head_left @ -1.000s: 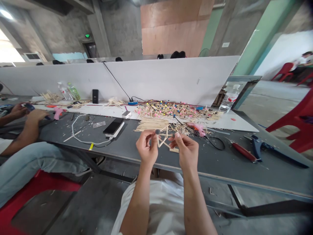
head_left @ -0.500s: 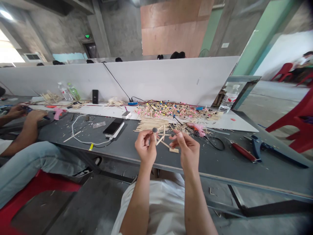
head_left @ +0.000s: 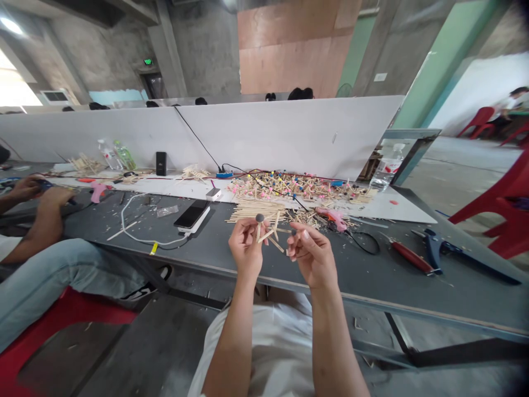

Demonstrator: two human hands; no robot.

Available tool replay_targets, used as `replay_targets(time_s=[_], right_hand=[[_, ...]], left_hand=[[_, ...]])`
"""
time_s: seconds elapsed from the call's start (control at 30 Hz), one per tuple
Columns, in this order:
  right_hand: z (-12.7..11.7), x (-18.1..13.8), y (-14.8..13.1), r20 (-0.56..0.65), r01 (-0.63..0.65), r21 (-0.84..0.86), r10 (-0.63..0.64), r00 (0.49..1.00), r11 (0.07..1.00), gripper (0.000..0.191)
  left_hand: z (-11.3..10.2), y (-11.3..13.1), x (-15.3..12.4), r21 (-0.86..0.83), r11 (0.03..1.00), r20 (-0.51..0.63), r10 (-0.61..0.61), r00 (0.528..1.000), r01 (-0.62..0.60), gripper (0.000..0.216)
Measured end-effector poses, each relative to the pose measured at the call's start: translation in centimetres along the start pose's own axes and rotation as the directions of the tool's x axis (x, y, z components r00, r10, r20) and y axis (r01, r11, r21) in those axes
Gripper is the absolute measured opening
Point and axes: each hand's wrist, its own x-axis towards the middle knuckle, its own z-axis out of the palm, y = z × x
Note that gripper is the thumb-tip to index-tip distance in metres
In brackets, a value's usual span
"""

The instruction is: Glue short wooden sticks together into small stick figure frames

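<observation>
Above the table's front edge, my left hand (head_left: 247,242) pinches a small frame of glued wooden sticks (head_left: 273,231). A dark round knob (head_left: 260,218) tops one stick beside my left fingertips. My right hand (head_left: 312,251) is curled at the frame's right end, its fingers around a second dark knob (head_left: 293,232) that is partly hidden. One stick of the frame slants down toward my right fingers. Behind my hands lie a row of loose sticks (head_left: 252,212) and a pink glue gun (head_left: 333,218).
A heap of sticks with coloured tips (head_left: 297,184) lies along the white partition (head_left: 264,132). To the left are a phone (head_left: 193,213) and white cable; to the right, red-handled pliers (head_left: 413,258) and a blue tool (head_left: 433,251). A co-worker's hands (head_left: 52,196) work at far left.
The stick frame has turned and tilted in my hands, so the left knob shows more. My right hand has rotated and dropped slightly. The co-worker's hands moved slightly left.
</observation>
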Motion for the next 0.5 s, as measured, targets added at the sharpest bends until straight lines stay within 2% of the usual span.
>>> replay_targets(time_s=[0.13, 0.23, 0.4, 0.5], right_hand=[[0.29, -0.08, 0.62, -0.081, 0.179, -0.109, -0.188, 0.979, 0.978, 0.028], [0.47, -0.16, 1.04, -0.113, 0.245, -0.175, -0.267, 0.957, 0.954, 0.022], [0.57, -0.15, 0.96, -0.097, 0.241, -0.171, -0.260, 0.961, 0.955, 0.025], [0.74, -0.04, 0.79, -0.127, 0.218, -0.176, -0.242, 0.962, 0.960, 0.024]], left_hand=[[-0.03, -0.17, 0.01, -0.027, 0.999, -0.010, 0.022, 1.000, -0.023, 0.024], [-0.04, -0.22, 0.09, -0.037, 0.999, 0.005, 0.038, 0.999, -0.038, 0.022], [-0.09, -0.34, 0.05, 0.001, 0.997, 0.010, 0.071, 0.997, -0.071, 0.019], [-0.30, -0.52, -0.32, 0.135, 0.977, 0.001, 0.170, 0.985, -0.168, 0.014]])
